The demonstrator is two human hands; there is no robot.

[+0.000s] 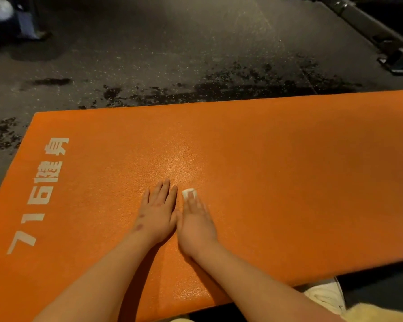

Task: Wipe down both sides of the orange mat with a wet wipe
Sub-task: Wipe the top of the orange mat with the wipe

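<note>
Our right fingers lay straight and close together, their tips pressing a small folded wet wipe flat onto the orange mat. Nothing was pinched. The wipe sat under the fingertips with its white edge showing past them. The right hand behind them rode low over the surface. Just beside it, touching or very nearly so, our left hand lay palm down with its fingers straight and together, holding nothing.

The mat lay flat on the dark speckled floor, with its white lettering facing up toward the left end. Wet patches darkened the floor beyond the far edge, and a white shoe showed at the near edge.

We judged this the wiping of the upper face. The wipe was small against so much mat, so the work called for long overlapping strokes, with pressure through flat fingers so the wipe would not roll up. The left hand needed to pin the mat against creeping. We could not tell whether the pale sheen ahead of the fingertips was damp or glare, nor whether the underside was done.
</note>
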